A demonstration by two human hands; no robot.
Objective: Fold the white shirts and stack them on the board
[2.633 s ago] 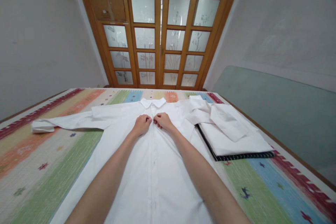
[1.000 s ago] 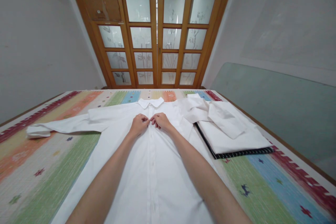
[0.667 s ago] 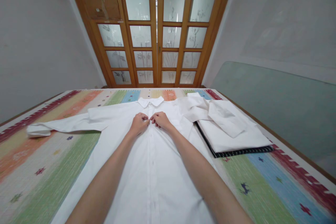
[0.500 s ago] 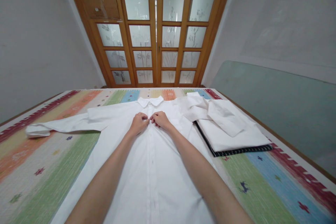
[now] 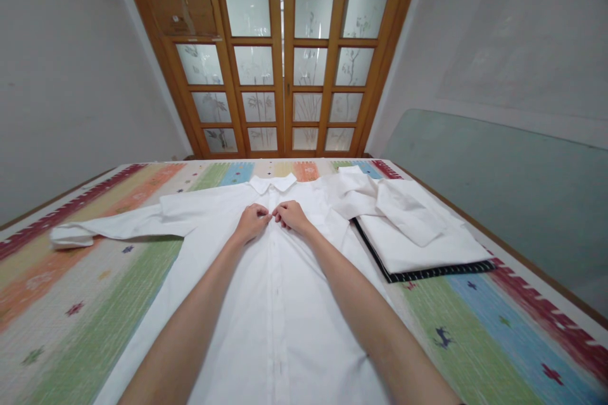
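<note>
- Pinched fingertips of your left hand (image 5: 253, 223) and right hand (image 5: 291, 215) meet at the front of the white shirt (image 5: 251, 304); both seem closed on its cloth, though your fingers hide whether a button sits there.
- Beneath and all around your grip spreads a patterned cloth (image 5: 118, 291).
- Directly under your grip, the shirt lies face up, its body running back toward you; laying it out looks mostly done.
- Right of your grip, one sleeve (image 5: 403, 212) rests bent across a folded pile (image 5: 408, 259); left of it, the other sleeve (image 5: 137, 223) reaches outward.
- Just beyond your grip, the collar (image 5: 272, 184) lies turned down.
- Nearer you, the placket (image 5: 277, 304) runs straight; how much of it is unfastened, you cannot tell.
- No brand, label or writing is readable near your grip or farther off.
</note>
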